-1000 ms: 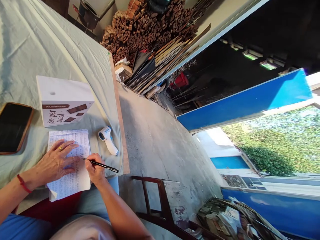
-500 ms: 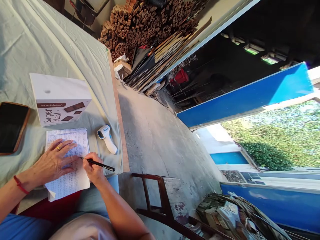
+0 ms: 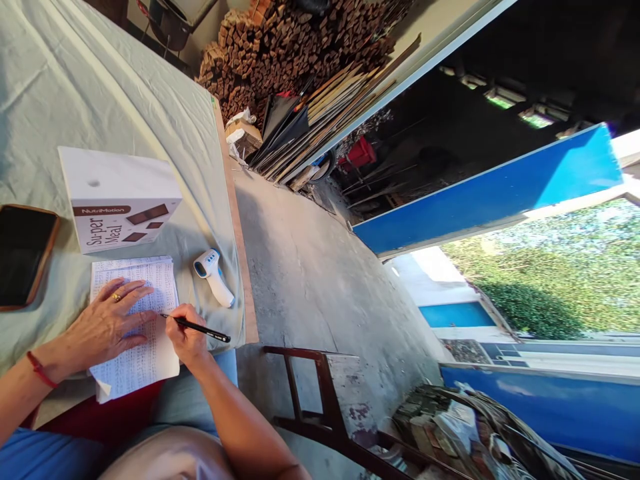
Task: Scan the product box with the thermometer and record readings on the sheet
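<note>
My left hand [image 3: 117,317] lies flat with fingers spread on sheets of paper [image 3: 145,370] covered in dense handwriting. A ring is on one finger and a red band circles the wrist. My right hand [image 3: 187,339] grips a black pen [image 3: 207,331], its tip at the paper just beside my left fingertips. Beyond the sheets stands a white box [image 3: 123,183] printed "NutriMotion Super Meal". To the right of the paper rests a white and blue infrared thermometer [image 3: 215,277].
A phone in a brown case [image 3: 25,257] lies at the left on the cloth-covered table [image 3: 115,87], whose right edge runs near the thermometer. On the concrete floor stands a dark wooden chair [image 3: 320,393]. Stacked firewood [image 3: 295,47] and a blue door panel [image 3: 490,193] are farther off.
The view has shifted very slightly. Both hands, the pen and the paper keep their places, with no clear movement.
</note>
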{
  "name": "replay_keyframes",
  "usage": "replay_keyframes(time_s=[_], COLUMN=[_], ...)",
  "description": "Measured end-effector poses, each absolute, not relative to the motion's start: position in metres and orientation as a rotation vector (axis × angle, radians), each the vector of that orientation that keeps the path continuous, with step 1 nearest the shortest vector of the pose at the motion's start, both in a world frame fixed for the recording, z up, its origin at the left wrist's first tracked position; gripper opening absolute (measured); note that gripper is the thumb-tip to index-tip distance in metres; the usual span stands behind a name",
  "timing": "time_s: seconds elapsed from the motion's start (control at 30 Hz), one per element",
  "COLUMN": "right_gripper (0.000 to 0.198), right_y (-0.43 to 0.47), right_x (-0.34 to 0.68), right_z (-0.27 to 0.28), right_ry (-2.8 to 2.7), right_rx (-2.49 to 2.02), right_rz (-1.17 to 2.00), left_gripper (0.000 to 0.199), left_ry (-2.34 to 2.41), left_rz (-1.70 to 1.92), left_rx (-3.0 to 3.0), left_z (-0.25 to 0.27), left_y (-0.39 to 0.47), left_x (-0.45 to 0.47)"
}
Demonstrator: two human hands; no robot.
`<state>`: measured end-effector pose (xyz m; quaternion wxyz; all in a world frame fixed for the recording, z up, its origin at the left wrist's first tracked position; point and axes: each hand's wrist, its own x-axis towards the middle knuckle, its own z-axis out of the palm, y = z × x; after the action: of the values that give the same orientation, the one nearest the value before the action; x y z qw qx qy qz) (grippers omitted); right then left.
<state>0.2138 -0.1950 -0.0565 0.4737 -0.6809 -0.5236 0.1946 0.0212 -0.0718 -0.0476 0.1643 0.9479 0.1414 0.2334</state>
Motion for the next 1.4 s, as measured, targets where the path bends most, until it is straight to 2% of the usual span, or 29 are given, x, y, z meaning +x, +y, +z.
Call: replay_keyframes(time_s=[0.4,0.7,1.03,1.4], right_gripper=[0.011,0.009,0.010,0.012], right_y=[-0.195,-0.195,-0.194,-0.194], right_x=[0.214,0.214,0.215,0.217], right_z=[-0.059,-0.059,-0.063,-0.059], right_ry=[-1.287,-1.303,-1.370,-1.428], right_rx=[-1.668,-1.642,-1.615,-1.650], right_rz=[0.433,0.409,0.290,0.274], left_gripper=[0.029,0.028,0.029,0.028], left_ry=[0.369,0.424,0.348,0.377], left_rz=[0.717,0.601,0.751,0.739], left_rx=[2.718,2.710,2.837,2.803], left_z=[-0.053,-0.043,-0.049,-0.045], left_y=[-0.071,-0.074,-0.072,-0.072], left_x=[0.021,0.021,0.021,0.021])
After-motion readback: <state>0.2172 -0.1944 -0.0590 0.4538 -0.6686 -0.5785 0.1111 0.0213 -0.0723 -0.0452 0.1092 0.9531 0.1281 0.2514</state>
